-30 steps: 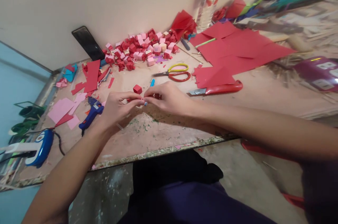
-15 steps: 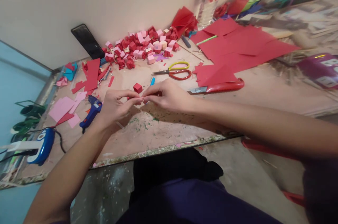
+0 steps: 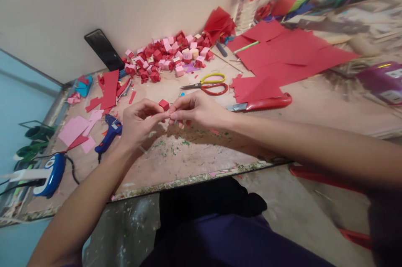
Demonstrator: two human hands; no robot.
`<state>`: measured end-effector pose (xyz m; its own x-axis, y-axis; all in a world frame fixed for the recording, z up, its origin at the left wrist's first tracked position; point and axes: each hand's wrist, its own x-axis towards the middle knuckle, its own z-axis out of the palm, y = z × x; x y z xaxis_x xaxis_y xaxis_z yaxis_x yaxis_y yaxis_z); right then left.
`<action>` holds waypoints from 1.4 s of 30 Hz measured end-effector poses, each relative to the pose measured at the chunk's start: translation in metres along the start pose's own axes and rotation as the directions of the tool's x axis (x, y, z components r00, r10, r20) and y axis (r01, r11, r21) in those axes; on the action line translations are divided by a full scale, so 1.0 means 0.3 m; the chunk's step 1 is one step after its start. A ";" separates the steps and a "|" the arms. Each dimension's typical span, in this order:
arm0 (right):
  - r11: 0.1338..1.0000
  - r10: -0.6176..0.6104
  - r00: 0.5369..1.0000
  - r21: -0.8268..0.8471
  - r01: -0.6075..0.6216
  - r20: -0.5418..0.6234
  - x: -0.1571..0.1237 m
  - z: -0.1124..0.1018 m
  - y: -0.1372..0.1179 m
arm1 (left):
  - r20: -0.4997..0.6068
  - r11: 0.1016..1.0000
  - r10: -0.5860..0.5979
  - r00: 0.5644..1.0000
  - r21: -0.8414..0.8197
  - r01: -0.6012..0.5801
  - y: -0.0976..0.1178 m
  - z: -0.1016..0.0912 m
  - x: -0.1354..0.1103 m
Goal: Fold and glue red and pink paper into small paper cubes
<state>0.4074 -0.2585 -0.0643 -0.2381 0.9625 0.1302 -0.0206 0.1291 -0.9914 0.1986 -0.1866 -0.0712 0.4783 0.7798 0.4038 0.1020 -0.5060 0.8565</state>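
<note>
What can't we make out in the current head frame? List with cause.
All in the head view:
- What the left hand and right hand pinch: too small, mostly covered by their own fingers.
- Small blue piece: lower part hidden behind the right hand.
- Clear plastic bottle: label wording blurred and too small.
- Purple case: cut off by the right edge, markings blurred.

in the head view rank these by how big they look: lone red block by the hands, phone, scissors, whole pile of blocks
1. Pile of blocks
2. Phone and scissors: similar in span, so I can't rank one above the other
3. Lone red block
</note>
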 end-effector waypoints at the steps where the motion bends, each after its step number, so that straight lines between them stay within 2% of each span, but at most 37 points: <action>1: 1.000 -0.008 1.000 0.005 0.008 -0.010 0.000 0.000 0.001 | -0.008 1.000 -0.001 1.000 0.003 0.001 0.002 0.002 -0.002; 4: 0.999 -0.037 0.999 -0.010 0.037 -0.040 0.000 0.001 0.004 | -0.031 0.999 0.003 1.000 0.041 -0.002 0.007 0.003 -0.006; 9: 0.996 -0.041 0.998 -0.083 0.037 -0.041 0.003 -0.009 0.013 | -0.038 0.989 0.095 0.995 0.117 -0.090 -0.001 0.002 -0.010; 13: 0.993 -0.087 0.996 -0.077 0.084 -0.032 0.006 -0.012 0.024 | -0.049 0.979 0.152 0.987 0.148 -0.143 -0.006 0.007 -0.011; 20: 0.989 -0.097 0.995 -0.115 0.093 -0.030 0.009 -0.012 0.036 | -0.078 0.975 0.166 0.983 0.164 -0.152 -0.025 0.008 -0.005; 27: 0.990 -0.071 0.997 -0.129 0.065 -0.039 0.012 -0.020 0.032 | -0.036 0.973 0.160 0.986 0.173 -0.152 -0.039 0.006 -0.002; 34: 0.978 -0.117 0.992 -0.177 0.108 -0.039 0.017 -0.021 0.033 | -0.009 0.913 0.329 0.944 0.258 -0.315 -0.032 0.007 -0.004; 38: 0.924 -0.226 0.968 -0.338 0.177 -0.110 0.012 -0.013 0.029 | 0.003 0.893 0.358 0.934 0.292 -0.343 -0.021 0.009 -0.006; 42: 0.807 -0.340 0.931 -0.549 0.219 -0.129 0.000 -0.009 0.034 | 0.014 0.910 0.310 0.951 0.284 -0.301 -0.013 0.013 -0.011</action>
<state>0.4098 -0.2564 -0.0743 -0.0897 0.8832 0.4603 0.4640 0.4460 -0.7654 0.2002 -0.1885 -0.0772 0.4986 0.5791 0.6451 0.1968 -0.8003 0.5663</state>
